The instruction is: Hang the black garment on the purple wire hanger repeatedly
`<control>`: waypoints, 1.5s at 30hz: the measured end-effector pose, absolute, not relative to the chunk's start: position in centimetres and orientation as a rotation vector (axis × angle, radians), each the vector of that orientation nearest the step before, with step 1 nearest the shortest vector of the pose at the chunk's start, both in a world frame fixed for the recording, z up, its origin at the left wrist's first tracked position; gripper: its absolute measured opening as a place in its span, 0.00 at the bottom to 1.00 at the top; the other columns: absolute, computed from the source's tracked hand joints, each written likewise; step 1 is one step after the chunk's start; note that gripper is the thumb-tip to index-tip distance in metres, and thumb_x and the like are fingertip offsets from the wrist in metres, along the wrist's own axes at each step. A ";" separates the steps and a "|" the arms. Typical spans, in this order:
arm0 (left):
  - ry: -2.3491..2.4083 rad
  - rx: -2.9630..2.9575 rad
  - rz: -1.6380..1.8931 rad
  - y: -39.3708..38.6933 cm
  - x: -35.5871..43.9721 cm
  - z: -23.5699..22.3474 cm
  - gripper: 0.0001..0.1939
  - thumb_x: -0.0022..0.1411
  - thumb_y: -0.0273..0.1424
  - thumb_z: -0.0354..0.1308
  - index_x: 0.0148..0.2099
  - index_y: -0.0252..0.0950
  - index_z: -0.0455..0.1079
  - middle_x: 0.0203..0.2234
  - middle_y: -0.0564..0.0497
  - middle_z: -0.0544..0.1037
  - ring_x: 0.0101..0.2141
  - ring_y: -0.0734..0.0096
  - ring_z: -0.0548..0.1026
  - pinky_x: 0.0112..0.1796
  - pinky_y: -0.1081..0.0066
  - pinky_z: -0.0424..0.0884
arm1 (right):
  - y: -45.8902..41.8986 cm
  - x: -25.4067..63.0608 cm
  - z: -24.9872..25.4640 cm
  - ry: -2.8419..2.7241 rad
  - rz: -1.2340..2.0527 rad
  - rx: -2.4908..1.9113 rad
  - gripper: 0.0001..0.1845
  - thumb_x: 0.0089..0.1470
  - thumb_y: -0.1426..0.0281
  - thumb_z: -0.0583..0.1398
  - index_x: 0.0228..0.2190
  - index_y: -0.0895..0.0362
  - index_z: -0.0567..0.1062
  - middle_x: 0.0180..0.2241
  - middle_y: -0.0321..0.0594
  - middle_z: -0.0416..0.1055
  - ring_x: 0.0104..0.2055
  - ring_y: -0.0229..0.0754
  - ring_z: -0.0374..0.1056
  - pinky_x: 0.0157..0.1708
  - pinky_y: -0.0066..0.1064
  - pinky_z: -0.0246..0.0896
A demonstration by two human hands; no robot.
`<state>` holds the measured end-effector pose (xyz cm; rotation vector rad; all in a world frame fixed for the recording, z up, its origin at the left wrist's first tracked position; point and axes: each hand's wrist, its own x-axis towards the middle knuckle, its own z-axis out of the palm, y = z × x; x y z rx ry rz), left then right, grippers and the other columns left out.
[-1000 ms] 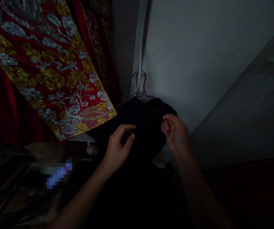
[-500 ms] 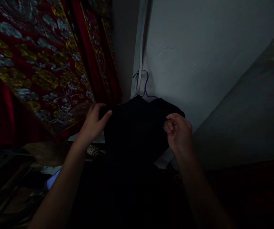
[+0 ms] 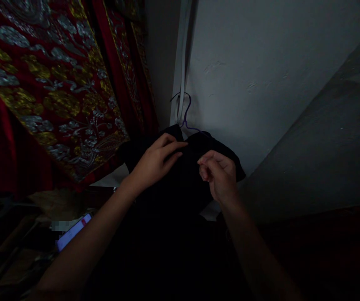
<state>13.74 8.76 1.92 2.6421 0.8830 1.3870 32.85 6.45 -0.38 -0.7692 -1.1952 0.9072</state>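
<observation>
Left hand [image 3: 155,164] grip open; right hand [image 3: 220,174] grip pinched, contents unclear. Tug could slip dark garment [image 3: 184,188] off purple hanger [image 3: 185,122].

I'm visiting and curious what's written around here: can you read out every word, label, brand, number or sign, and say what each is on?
No text can be read.
Lit screen at the lower left: faint marks, too small and blurred to read; a patch beside it is pixelated.
Embroidered red cloth: gold and silver patterns, no lettering I can make out.
Dark garment: no label visible in this dim light.
</observation>
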 end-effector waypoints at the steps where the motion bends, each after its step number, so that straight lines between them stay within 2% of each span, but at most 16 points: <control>1: 0.866 2.653 1.377 8.9 14.2 1.9 0.12 0.69 0.27 0.57 0.52 0.37 0.75 0.43 0.45 0.74 0.45 0.64 0.74 0.46 0.66 0.71 | 6.4 32.8 -0.3 -1.223 0.890 -0.774 0.06 0.48 0.69 0.62 0.22 0.57 0.75 0.12 0.28 0.61 0.13 0.29 0.54 0.14 0.22 0.42; 3: 0.862 2.646 1.378 9.1 14.9 1.9 0.07 0.68 0.27 0.59 0.46 0.36 0.76 0.37 0.48 0.73 0.39 0.67 0.74 0.40 0.69 0.70 | 6.6 32.8 -0.4 -1.264 0.864 -0.791 0.06 0.48 0.68 0.63 0.23 0.57 0.75 0.12 0.28 0.62 0.13 0.29 0.54 0.13 0.23 0.43; 6: 0.888 2.646 1.344 8.9 15.4 1.8 0.04 0.68 0.27 0.60 0.44 0.36 0.75 0.34 0.50 0.73 0.35 0.69 0.73 0.36 0.70 0.68 | 7.3 32.9 -0.8 -1.289 0.859 -0.825 0.09 0.48 0.66 0.64 0.22 0.56 0.73 0.12 0.27 0.62 0.13 0.29 0.54 0.13 0.23 0.44; 10: 0.946 2.671 1.177 8.6 15.7 1.7 0.04 0.68 0.30 0.61 0.44 0.35 0.74 0.34 0.50 0.75 0.34 0.69 0.74 0.35 0.70 0.66 | 7.7 32.7 -1.3 -1.287 0.842 -0.841 0.09 0.48 0.65 0.63 0.23 0.56 0.71 0.12 0.27 0.62 0.13 0.29 0.54 0.13 0.23 0.46; 14: 0.997 2.678 1.149 8.4 15.8 1.6 0.06 0.72 0.29 0.54 0.43 0.36 0.72 0.33 0.51 0.74 0.34 0.68 0.74 0.36 0.68 0.65 | 7.2 32.5 -1.2 -1.305 0.784 -0.847 0.09 0.49 0.65 0.63 0.23 0.55 0.71 0.12 0.27 0.61 0.13 0.30 0.55 0.14 0.23 0.48; 20: 0.988 2.721 1.409 7.8 16.6 1.5 0.09 0.71 0.27 0.52 0.37 0.36 0.70 0.30 0.51 0.71 0.33 0.67 0.71 0.36 0.66 0.64 | 7.1 32.3 -1.3 -1.343 0.759 -0.875 0.11 0.50 0.65 0.62 0.21 0.55 0.68 0.13 0.27 0.60 0.15 0.31 0.54 0.16 0.25 0.46; 29: 0.964 2.402 1.686 7.4 17.1 0.5 0.07 0.69 0.26 0.55 0.36 0.36 0.70 0.30 0.51 0.70 0.34 0.67 0.71 0.35 0.66 0.65 | 7.5 31.8 -2.8 -1.301 0.903 -0.895 0.10 0.46 0.65 0.62 0.21 0.55 0.68 0.14 0.25 0.56 0.16 0.29 0.49 0.17 0.25 0.40; 33: 0.966 2.307 1.727 7.2 17.2 0.6 0.08 0.70 0.29 0.54 0.36 0.37 0.70 0.29 0.51 0.70 0.33 0.67 0.71 0.34 0.66 0.65 | 8.0 31.8 -3.6 -1.293 0.928 -0.938 0.09 0.45 0.64 0.62 0.22 0.56 0.71 0.16 0.27 0.59 0.17 0.30 0.50 0.17 0.25 0.41; 37: 0.968 2.126 2.009 7.1 16.2 2.4 0.10 0.70 0.30 0.55 0.34 0.37 0.70 0.30 0.52 0.70 0.34 0.69 0.70 0.36 0.68 0.66 | 8.3 30.9 -6.9 -1.354 1.003 -1.115 0.09 0.41 0.65 0.62 0.18 0.57 0.72 0.16 0.30 0.61 0.18 0.32 0.53 0.18 0.25 0.43; 41: 0.969 1.875 2.168 8.3 13.3 3.7 0.09 0.66 0.32 0.60 0.32 0.37 0.71 0.28 0.53 0.71 0.34 0.70 0.70 0.38 0.70 0.66 | 7.0 30.7 -10.1 -1.288 1.124 -1.167 0.11 0.42 0.62 0.62 0.19 0.56 0.72 0.14 0.29 0.58 0.18 0.32 0.51 0.18 0.25 0.42; 45: 0.851 1.312 2.097 9.8 9.7 2.6 0.09 0.58 0.35 0.66 0.30 0.37 0.72 0.24 0.55 0.69 0.27 0.73 0.68 0.32 0.73 0.66 | 4.8 31.0 -9.2 -1.297 1.101 -1.119 0.12 0.45 0.61 0.62 0.19 0.56 0.70 0.14 0.27 0.56 0.18 0.31 0.50 0.18 0.25 0.40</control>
